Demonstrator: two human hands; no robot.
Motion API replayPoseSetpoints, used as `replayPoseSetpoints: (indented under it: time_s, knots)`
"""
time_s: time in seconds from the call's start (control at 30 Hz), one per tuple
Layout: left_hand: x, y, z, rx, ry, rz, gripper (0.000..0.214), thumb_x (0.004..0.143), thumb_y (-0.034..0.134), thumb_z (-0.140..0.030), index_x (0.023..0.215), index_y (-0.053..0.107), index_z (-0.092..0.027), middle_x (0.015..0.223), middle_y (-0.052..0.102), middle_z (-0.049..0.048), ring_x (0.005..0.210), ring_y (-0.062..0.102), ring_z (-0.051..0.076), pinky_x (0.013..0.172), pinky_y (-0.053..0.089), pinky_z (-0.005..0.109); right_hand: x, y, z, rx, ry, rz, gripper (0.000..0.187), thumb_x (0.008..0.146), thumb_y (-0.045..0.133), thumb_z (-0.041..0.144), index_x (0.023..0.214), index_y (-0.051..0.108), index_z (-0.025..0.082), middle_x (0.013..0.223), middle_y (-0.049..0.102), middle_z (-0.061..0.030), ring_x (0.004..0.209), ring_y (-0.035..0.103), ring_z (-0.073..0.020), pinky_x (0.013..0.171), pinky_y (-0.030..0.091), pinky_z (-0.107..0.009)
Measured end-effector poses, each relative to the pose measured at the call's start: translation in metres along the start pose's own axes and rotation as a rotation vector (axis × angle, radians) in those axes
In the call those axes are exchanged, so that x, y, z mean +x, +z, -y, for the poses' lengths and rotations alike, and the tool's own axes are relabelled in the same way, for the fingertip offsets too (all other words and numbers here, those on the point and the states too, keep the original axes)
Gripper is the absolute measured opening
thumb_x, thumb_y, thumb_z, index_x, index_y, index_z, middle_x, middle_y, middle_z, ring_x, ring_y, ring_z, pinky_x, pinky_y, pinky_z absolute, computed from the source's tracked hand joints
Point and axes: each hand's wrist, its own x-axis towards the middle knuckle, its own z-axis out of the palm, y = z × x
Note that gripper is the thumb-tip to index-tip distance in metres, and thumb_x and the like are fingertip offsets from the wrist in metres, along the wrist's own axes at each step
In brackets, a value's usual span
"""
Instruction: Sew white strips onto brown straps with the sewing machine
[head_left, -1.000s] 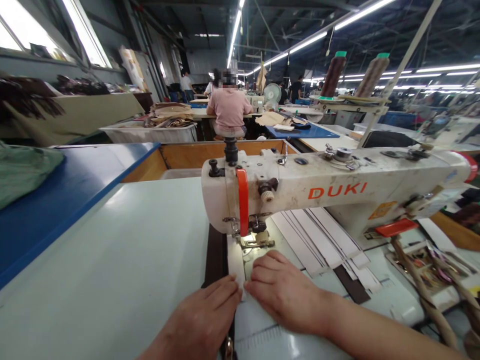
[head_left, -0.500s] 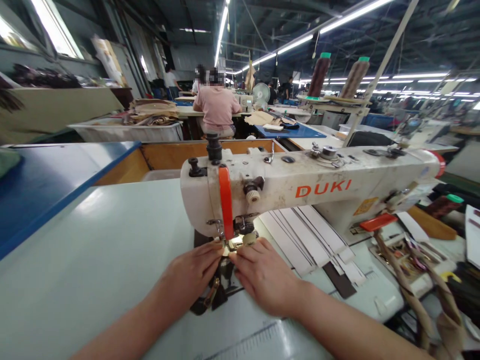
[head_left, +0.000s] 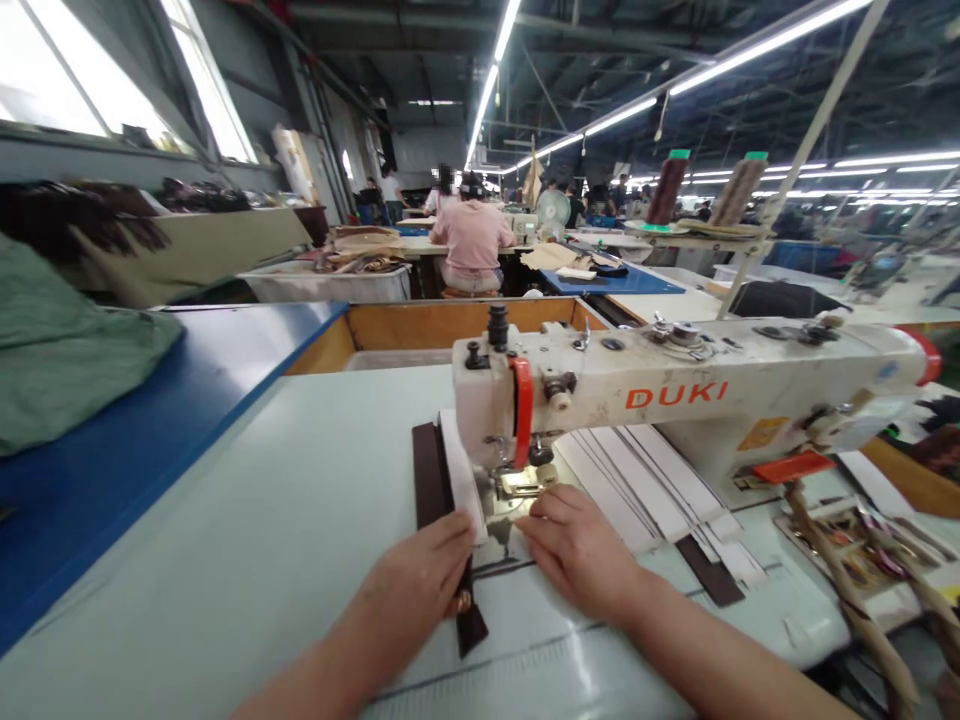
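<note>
A white DUKI sewing machine (head_left: 675,395) stands on the pale table (head_left: 247,520). A dark brown strap (head_left: 433,475) with a white strip (head_left: 459,478) beside it runs from behind the needle toward me, left of the presser foot (head_left: 525,482). My left hand (head_left: 424,580) lies flat on the strap and white strip, fingers stretched, just left of the needle plate. My right hand (head_left: 577,545) rests on the table right of the needle plate, fingers extended toward the foot. A brass buckle (head_left: 463,602) shows at the strap's near end under my left hand.
Several white and brown strips (head_left: 660,490) lie fanned under the machine arm. A tray of small tools (head_left: 862,540) sits at right. A blue-topped bench (head_left: 150,400) with green cloth (head_left: 67,350) is at left. Thread cones (head_left: 667,185) stand behind. A person in pink (head_left: 472,245) sits ahead.
The strap and white strip have moved away from me, past the needle to the machine's far side. Both hands shifted from pinching at the foot to lying flatter beside the plate.
</note>
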Motion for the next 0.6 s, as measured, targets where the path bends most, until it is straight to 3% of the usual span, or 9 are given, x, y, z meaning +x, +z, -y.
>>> replayPoseSetpoints:
  time_s: [0.13, 0.23, 0.33, 0.4, 0.5, 0.6]
  knots:
    - [-0.04, -0.033, -0.035, -0.059, -0.033, 0.035, 0.043, 0.078, 0.042, 0.002, 0.11, 0.066, -0.012, 0.114, 0.071, 0.0083, 0.111, 0.064, 0.017, 0.1, 0.047, 0.023, -0.002, -0.002, 0.002, 0.021, -0.044, -0.025, 0.021, 0.094, 0.045, 0.016, 0.092, 0.067, 0.016, 0.079, 0.062, -0.0072, 0.081, 0.051, -0.0202, 0.075, 0.044, -0.033]
    - [-0.047, -0.052, -0.037, -0.17, -0.146, 0.02, 0.045, 0.083, 0.037, -0.001, 0.115, 0.064, -0.018, 0.116, 0.07, 0.0061, 0.105, 0.066, 0.015, 0.094, 0.052, 0.024, -0.004, -0.003, 0.003, 0.008, -0.059, -0.041, 0.023, 0.094, 0.045, 0.017, 0.091, 0.067, 0.015, 0.078, 0.062, -0.0077, 0.082, 0.051, -0.0204, 0.077, 0.045, -0.034]
    - [-0.027, -0.068, -0.02, -0.227, -0.245, 0.135, 0.05, 0.079, 0.042, -0.001, 0.123, 0.059, -0.019, 0.131, 0.06, 0.0106, 0.121, 0.057, 0.022, 0.102, 0.047, 0.041, -0.007, -0.004, 0.004, -0.028, -0.055, -0.052, 0.022, 0.092, 0.046, 0.016, 0.089, 0.067, 0.015, 0.078, 0.061, -0.0078, 0.082, 0.05, -0.0208, 0.078, 0.045, -0.034]
    - [-0.005, -0.078, -0.008, -0.265, -0.246, 0.354, 0.062, 0.068, 0.049, 0.001, 0.126, 0.056, -0.019, 0.139, 0.053, 0.013, 0.131, 0.046, 0.029, 0.108, 0.035, 0.054, -0.007, -0.005, 0.006, -0.052, -0.051, -0.054, 0.022, 0.092, 0.045, 0.016, 0.087, 0.067, 0.015, 0.077, 0.061, -0.0074, 0.081, 0.05, -0.0206, 0.076, 0.044, -0.034]
    - [0.025, -0.084, 0.002, -0.338, -0.217, 0.592, 0.05, 0.056, 0.058, -0.003, 0.103, 0.066, -0.018, 0.118, 0.064, 0.0133, 0.114, 0.057, 0.034, 0.104, 0.035, 0.056, -0.007, -0.005, 0.008, -0.071, -0.048, -0.053, 0.023, 0.092, 0.044, 0.015, 0.084, 0.066, 0.015, 0.075, 0.059, -0.0072, 0.08, 0.049, -0.0206, 0.075, 0.043, -0.034]
    - [0.038, -0.081, 0.008, -0.382, -0.261, 0.667, 0.032, 0.046, 0.062, -0.007, 0.075, 0.065, -0.018, 0.092, 0.069, 0.0118, 0.093, 0.064, 0.036, 0.09, 0.044, 0.051, -0.006, -0.006, 0.01, -0.061, -0.04, -0.048, 0.025, 0.092, 0.043, 0.015, 0.082, 0.066, 0.015, 0.074, 0.058, -0.0071, 0.079, 0.048, -0.0206, 0.076, 0.043, -0.034]
